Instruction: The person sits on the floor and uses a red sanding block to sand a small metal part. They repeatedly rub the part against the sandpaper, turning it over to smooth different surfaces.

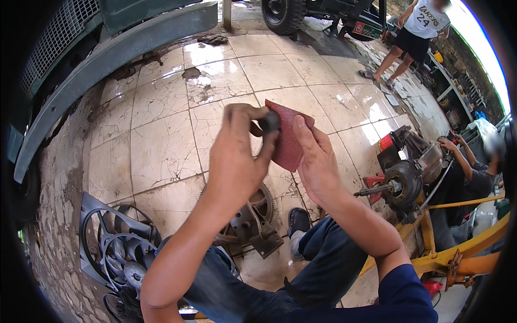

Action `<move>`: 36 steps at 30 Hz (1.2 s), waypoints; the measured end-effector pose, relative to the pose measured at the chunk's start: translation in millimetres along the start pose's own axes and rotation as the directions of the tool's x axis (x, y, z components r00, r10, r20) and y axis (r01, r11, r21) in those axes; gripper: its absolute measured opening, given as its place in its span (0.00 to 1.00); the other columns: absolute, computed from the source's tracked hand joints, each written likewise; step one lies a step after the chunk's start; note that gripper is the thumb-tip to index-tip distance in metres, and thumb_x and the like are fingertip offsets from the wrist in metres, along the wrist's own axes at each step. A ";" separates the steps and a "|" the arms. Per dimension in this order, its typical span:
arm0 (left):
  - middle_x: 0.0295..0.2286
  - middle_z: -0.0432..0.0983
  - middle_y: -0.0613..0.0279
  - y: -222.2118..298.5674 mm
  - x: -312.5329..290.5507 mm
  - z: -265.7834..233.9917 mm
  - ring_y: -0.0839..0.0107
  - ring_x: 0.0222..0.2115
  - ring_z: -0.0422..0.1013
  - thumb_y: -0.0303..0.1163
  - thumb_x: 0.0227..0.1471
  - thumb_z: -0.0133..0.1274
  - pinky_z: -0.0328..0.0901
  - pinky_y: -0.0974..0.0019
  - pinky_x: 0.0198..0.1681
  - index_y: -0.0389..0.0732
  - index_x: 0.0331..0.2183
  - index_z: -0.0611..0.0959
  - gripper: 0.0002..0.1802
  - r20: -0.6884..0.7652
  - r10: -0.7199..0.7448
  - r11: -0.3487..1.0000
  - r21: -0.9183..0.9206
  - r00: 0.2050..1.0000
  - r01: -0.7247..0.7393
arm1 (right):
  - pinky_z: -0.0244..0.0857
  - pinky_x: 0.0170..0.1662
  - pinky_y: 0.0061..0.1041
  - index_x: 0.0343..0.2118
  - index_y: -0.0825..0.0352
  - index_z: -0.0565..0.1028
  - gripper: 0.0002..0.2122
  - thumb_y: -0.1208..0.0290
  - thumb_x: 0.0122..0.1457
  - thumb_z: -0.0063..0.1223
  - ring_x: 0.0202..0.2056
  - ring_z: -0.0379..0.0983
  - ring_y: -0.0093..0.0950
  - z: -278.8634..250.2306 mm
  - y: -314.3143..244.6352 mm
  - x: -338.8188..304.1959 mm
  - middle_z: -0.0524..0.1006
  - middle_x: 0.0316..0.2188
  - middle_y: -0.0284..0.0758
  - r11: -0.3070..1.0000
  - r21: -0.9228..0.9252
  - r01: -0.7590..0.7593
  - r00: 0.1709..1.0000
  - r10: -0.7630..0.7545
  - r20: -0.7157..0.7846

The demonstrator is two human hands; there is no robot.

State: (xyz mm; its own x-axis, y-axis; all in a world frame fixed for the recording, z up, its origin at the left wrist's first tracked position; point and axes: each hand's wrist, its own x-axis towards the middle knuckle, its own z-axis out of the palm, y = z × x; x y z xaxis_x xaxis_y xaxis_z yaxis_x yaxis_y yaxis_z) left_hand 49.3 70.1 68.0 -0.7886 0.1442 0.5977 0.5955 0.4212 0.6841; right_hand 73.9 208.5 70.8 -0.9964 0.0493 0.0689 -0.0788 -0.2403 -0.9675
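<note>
My left hand (pixel 237 145) grips a small dark cylindrical part (pixel 269 123), its round end toward the right, with thumb and fingers curled about it. Held in my right hand (pixel 316 161) is a reddish-brown sheet of sandpaper (pixel 291 139), the thumb on its face and the other fingers behind. The dark part touches or nearly touches the sandpaper's left side; the exact contact is hidden by my fingers. Both hands are raised over the tiled floor, in front of my knees.
Below my hands lies a toothed metal wheel with a bracket (pixel 250 223). A fan assembly (pixel 121 247) sits at lower left. A greasy engine-like unit (pixel 404 183) rests by a yellow frame (pixel 458 255) at right, where a co-worker (pixel 479 175) works. Another person (pixel 412 40) stands far right.
</note>
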 end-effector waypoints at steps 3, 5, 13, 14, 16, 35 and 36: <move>0.37 0.70 0.52 6.2 -6.2 1.4 0.61 0.32 0.73 0.22 0.45 0.60 0.68 0.62 0.35 0.36 0.41 0.71 0.20 0.045 0.055 0.998 0.035 0.997 -0.056 | 0.65 0.42 0.18 0.47 0.69 0.73 0.22 0.52 0.64 0.45 0.37 0.70 0.17 5.5 -7.9 0.3 0.75 0.37 0.30 0.995 0.096 -0.032 0.999 0.033 -0.008; 0.38 0.69 0.51 2.8 -1.3 1.8 0.60 0.32 0.72 0.22 0.44 0.60 0.67 0.61 0.35 0.36 0.41 0.71 0.21 0.039 -0.022 0.999 0.036 0.999 0.020 | 0.65 0.42 0.18 0.48 0.69 0.72 0.22 0.52 0.65 0.44 0.38 0.70 0.17 3.7 -3.5 -1.4 0.75 0.38 0.30 0.999 0.052 -0.015 0.999 0.017 -0.033; 0.38 0.69 0.50 -3.3 0.6 5.1 0.58 0.31 0.72 0.24 0.46 0.59 0.67 0.59 0.35 0.36 0.41 0.71 0.19 0.040 -0.057 0.998 0.032 0.998 0.056 | 0.65 0.41 0.17 0.49 0.70 0.71 0.22 0.54 0.66 0.41 0.37 0.70 0.17 6.2 -0.3 2.3 0.74 0.37 0.31 0.998 0.064 0.019 0.999 -0.018 -0.027; 0.39 0.69 0.49 -6.3 5.2 1.0 0.60 0.31 0.73 0.22 0.46 0.59 0.68 0.61 0.35 0.36 0.42 0.71 0.20 0.008 -0.114 0.993 -0.009 0.993 0.114 | 0.65 0.41 0.17 0.50 0.70 0.71 0.22 0.54 0.67 0.40 0.37 0.70 0.17 5.3 2.8 0.2 0.74 0.37 0.31 0.998 -0.002 0.067 0.997 -0.067 -0.026; 0.39 0.69 0.50 -0.1 -1.6 5.1 0.62 0.31 0.73 0.20 0.45 0.58 0.68 0.62 0.35 0.35 0.42 0.71 0.21 -0.017 0.003 0.997 -0.078 1.000 -0.004 | 0.65 0.40 0.17 0.51 0.71 0.70 0.22 0.55 0.68 0.37 0.36 0.69 0.16 11.4 5.4 -4.4 0.74 0.35 0.31 0.989 -0.024 0.148 0.988 -0.149 -0.040; 0.36 0.70 0.49 8.7 -8.3 22.2 0.62 0.26 0.73 0.20 0.48 0.56 0.67 0.62 0.28 0.33 0.42 0.68 0.19 0.004 -0.006 0.964 -0.264 1.000 0.007 | 0.62 0.42 0.17 0.54 0.73 0.68 0.21 0.60 0.69 0.35 0.38 0.66 0.17 9.4 1.9 -2.1 0.74 0.40 0.33 0.957 -0.157 0.242 0.970 -0.244 0.005; 0.37 0.70 0.49 2.4 -4.8 16.8 0.62 0.26 0.73 0.20 0.47 0.56 0.67 0.62 0.28 0.33 0.41 0.68 0.19 0.005 -0.039 0.976 -0.216 0.999 0.039 | 0.62 0.43 0.17 0.53 0.73 0.68 0.21 0.59 0.69 0.35 0.38 0.67 0.17 11.7 2.8 -3.4 0.74 0.40 0.33 0.952 -0.177 0.250 0.967 -0.253 0.002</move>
State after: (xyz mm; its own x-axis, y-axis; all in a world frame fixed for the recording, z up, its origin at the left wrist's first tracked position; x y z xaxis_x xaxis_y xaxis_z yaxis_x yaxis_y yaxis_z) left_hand 51.9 85.4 59.7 -0.8118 0.1324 0.5687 0.5834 0.2234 0.7808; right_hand 76.7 196.3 70.7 -0.9440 0.1067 0.3123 -0.3183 -0.0450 -0.9469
